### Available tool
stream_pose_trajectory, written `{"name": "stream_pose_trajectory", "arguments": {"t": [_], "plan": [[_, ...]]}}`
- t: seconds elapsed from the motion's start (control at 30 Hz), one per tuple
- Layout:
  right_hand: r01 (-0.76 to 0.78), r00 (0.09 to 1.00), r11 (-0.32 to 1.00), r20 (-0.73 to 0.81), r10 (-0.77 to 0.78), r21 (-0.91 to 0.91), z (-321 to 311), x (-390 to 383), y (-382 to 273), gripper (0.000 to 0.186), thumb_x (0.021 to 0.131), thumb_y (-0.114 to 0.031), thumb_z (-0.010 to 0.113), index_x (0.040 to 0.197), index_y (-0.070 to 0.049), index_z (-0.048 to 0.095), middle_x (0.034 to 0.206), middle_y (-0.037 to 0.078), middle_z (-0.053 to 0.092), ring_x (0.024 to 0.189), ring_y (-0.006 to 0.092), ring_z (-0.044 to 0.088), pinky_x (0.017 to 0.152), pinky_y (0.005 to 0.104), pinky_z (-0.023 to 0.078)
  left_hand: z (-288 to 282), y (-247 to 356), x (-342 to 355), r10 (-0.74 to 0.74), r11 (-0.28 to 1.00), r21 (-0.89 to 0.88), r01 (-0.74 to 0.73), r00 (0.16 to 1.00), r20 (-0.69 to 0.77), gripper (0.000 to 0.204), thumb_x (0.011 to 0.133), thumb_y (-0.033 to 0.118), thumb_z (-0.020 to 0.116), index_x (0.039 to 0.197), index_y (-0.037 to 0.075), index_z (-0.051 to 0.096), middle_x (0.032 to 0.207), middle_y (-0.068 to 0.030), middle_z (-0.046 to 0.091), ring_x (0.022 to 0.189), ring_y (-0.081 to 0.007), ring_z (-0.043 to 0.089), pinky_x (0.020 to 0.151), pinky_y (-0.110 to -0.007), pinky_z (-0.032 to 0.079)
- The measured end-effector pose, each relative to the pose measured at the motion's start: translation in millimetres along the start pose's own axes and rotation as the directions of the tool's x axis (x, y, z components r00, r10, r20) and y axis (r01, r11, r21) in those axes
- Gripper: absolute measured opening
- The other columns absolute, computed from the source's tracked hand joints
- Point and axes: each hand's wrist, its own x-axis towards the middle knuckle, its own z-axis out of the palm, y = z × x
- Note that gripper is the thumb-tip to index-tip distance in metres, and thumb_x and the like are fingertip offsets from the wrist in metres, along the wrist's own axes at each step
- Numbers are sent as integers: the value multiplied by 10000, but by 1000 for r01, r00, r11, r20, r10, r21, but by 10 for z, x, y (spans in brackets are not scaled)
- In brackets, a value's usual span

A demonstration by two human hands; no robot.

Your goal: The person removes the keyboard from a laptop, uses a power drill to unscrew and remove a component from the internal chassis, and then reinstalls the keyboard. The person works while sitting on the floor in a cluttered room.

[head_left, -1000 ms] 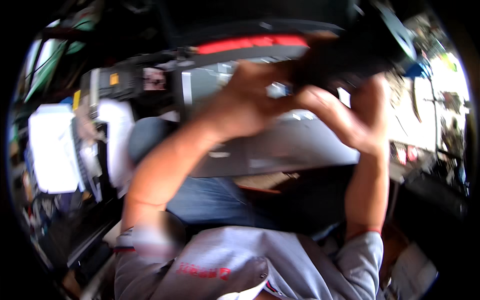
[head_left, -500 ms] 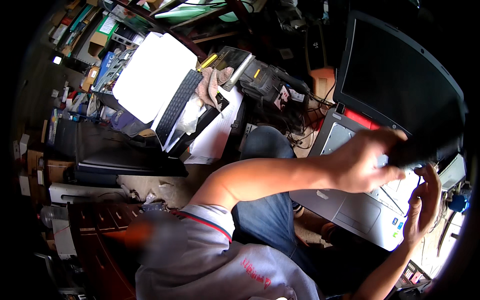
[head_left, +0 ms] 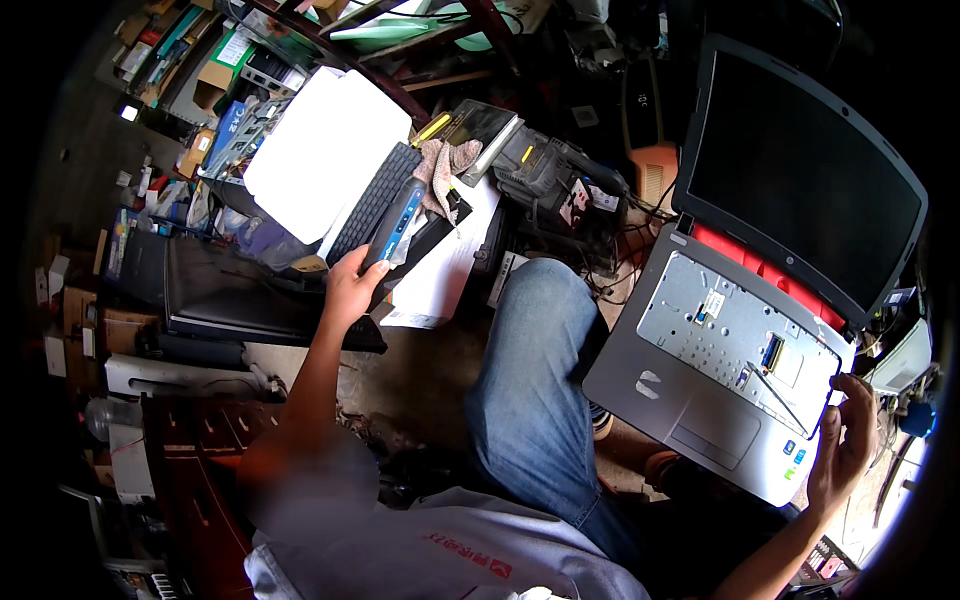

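L hand: a person's L hand [head_left: 352,290], thumb & fingers clamped together on the near end of a dark bar-shaped piece [head_left: 398,220] w/ blue face.
Bar: held out fwd of L hand, tilted up & right, overlapping the kbd's edge in view; contact w/ it can't be told.
Kbd: loose black laptop kbd [head_left: 366,205], just fwd of L hand, slanting, w/ a white panel [head_left: 325,150] just left of it.
Cloth: crumpled pinkish-brown cloth [head_left: 440,178], fwd & right of L hand, just past the bar.
Papers: white sheets [head_left: 432,292], right of L hand.
R hand: R hand [head_left: 845,445] at the laptop's right edge, fingers bent, thumb & forefinger slightly apart; can't tell if they grip the edge or only touch it.
Laptop: unfolded gray laptop [head_left: 640,370], just left of R hand; dark screen [head_left: 800,180] raised fwd of R hand.
Deck: bare metal plate [head_left: 690,290] where keys would sit, left & fwd of R hand.
Rod: thin dark rod [head_left: 783,398], lying aslant on that deck, near R hand.
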Motion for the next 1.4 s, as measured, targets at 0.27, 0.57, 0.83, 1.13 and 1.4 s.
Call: {"name": "stream_pose_trajectory", "arguments": {"t": [0.27, 0.57, 0.83, 1.13, 1.4], "plan": [[75, 997, 996, 3, -75, -41, 60, 45, -46, 418, 942, -339, 597, 1116, 41, 600, 1066, 153, 643, 626, 108, 471, 663, 287, 409, 84, -77, 257, 66, 843, 537, -2, 993, -100, 468, 874, 276, 677, 1236, -5, 585, 1074, -227, 656, 1005, -397, 633, 831, -426, 501], [26, 999, 999, 23, -25, -39, 20, -2, -64, 419, 938, -347, 603, 1105, 37, 598, 1048, 144, 636, 612, 110, 467, 664, 286, 412, 100, -341, 327, 86, 907, 421, 15, 971, -221, 391, 889, 268, 652, 1191, 24, 598, 1095, -251, 640, 1029, -429, 603, 872, -461, 485], [24, 1000, 1000, 11, -24, -8, 60, 12, -159, 427, 930, -363, 621, 1066, 42, 606, 993, 137, 635, 613, 113, 505, 620, 273, 423, 275, -40, 261, 42, 878, 471, 88, 965, -258, 479, 871, 297, 678, 1282, 77, 569, 1165, -206, 593, 1077, -402, 574, 909, -458, 473], [53, 996, 998, 74, -49, -41, 79, 48, -135, 369, 924, -303, 631, 1076, 32, 607, 980, 136, 643, 584, 123, 504, 608, 286, 434, 211, -261, 345, 84, 936, 349, 48, 932, -353, 517, 853, 355, 716, 1243, 35, 600, 1124, -194, 597, 1057, -330, 587, 905, -423, 476], [44, 997, 998, 70, -42, -37, 105, 44, -138, 336, 910, -252, 634, 1081, 35, 604, 955, 115, 648, 588, 125, 498, 635, 301, 433, -486, -573, 914, -277, 958, -31, 285, 949, 149, 864, 731, 205, 818, 1445, -25, 388, 1401, -191, 500, 1259, -261, 498, 1045, -341, 384]]}}
